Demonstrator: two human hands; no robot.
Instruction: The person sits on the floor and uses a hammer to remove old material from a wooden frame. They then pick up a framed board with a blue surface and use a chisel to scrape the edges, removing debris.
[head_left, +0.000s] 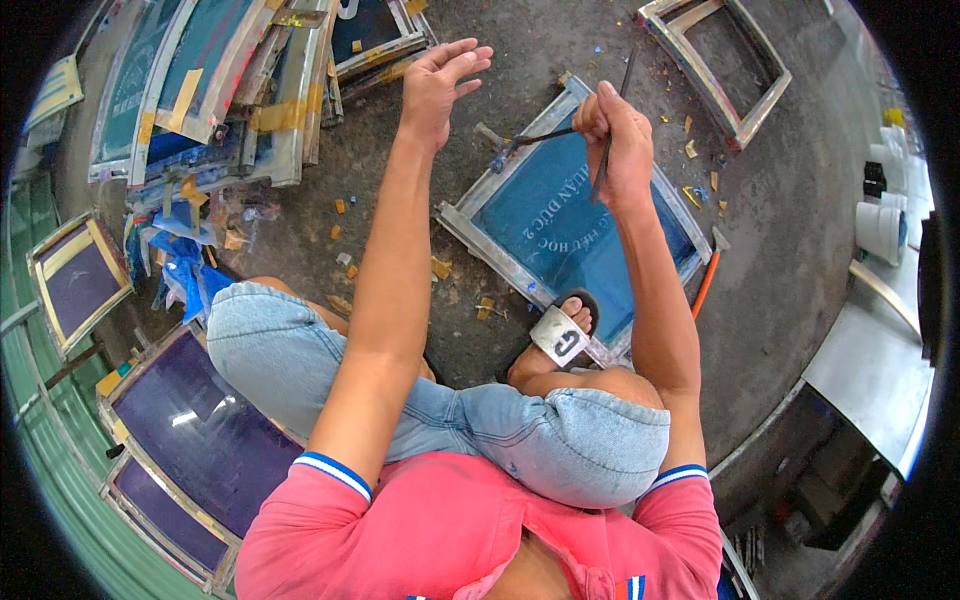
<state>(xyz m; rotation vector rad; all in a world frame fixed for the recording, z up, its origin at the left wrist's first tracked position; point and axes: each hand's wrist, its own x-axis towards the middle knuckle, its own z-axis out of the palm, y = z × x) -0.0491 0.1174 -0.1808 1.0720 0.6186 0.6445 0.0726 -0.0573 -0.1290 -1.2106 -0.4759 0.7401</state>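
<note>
My right hand (619, 142) grips a dark metal tool (544, 137) with thin, rod-like parts. One part reaches left to the corner of a screen-printing frame (517, 225), and another runs up and down past my fist. Whether these parts are joined is hidden by my fingers. The frame lies on the floor with blue mesh and lettering across it. My sandalled foot (574, 322) is at its near edge. My left hand (439, 90) is raised over the floor, fingers apart and holding nothing. A hammer (709, 270) with an orange handle lies beside the frame's right edge.
Several screen frames (202, 82) are stacked at upper left, above crumpled blue plastic (184, 266). More purple-mesh frames (202, 412) lean at lower left. A bare frame (731, 71) lies at upper right. Tape scraps (441, 268) litter the floor. White tubs (879, 229) stand far right.
</note>
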